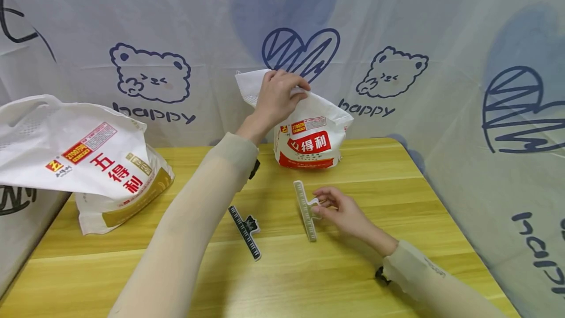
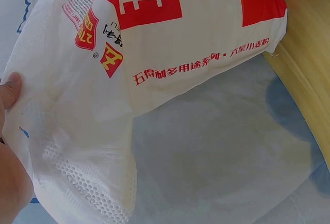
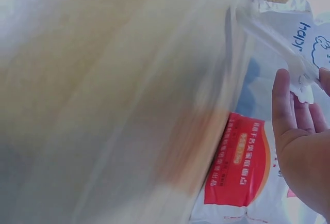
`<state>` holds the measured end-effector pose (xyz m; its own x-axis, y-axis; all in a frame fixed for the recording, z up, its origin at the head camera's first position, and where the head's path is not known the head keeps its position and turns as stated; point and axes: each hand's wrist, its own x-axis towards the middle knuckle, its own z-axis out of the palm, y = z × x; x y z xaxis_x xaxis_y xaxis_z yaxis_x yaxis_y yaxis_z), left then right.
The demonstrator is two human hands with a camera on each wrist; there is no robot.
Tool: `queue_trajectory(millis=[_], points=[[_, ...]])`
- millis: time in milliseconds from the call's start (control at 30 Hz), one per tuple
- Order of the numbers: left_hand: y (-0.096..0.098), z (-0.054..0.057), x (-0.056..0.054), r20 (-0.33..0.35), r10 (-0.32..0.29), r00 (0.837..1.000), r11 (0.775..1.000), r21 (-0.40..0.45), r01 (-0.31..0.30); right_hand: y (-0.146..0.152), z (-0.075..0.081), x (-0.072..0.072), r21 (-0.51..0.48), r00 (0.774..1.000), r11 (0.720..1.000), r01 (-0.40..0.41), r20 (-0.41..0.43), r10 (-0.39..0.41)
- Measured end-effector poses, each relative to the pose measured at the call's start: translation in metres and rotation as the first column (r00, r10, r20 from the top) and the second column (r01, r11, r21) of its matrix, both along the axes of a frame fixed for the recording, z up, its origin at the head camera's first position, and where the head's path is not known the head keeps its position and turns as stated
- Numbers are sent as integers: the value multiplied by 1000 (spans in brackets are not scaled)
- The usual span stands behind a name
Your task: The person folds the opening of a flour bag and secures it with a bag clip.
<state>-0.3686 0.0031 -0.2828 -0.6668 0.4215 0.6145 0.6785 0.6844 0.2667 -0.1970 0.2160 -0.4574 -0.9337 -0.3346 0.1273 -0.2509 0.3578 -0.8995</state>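
In the head view my left hand grips the folded top of a white flour bag with red printing, which stands at the back of the table. The bag's top leans left, and its loose end sticks out past the hand. In the left wrist view the bag fills the upper part, with a thumb at its edge. Nearer the front, my right hand pinches the handle of a long pale bag clip between thumb and fingers. The right wrist view shows this clip above the tabletop.
A black bag clip with a crown-shaped handle lies on the wooden table, left of the pale clip. Another white flour bag, with gold at its base, stands at the left. A printed cloth hangs behind the table.
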Motion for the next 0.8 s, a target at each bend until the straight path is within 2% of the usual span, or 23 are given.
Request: queue_trajectory(millis=[200,567,800], points=[[0,1,1,-1,-2,1000,1000,-3,2,1,9,-1,1,999,999,32,-42,-32],[-1,0,2,-20,-4,1000,1000,-6,4,-2,32,-10,-117,994,990,72,-74,-81],[-2,-1,2,-15,-6,1000,1000,-7,6,-3,43,-14,-164,983,981,109,-132,-131]])
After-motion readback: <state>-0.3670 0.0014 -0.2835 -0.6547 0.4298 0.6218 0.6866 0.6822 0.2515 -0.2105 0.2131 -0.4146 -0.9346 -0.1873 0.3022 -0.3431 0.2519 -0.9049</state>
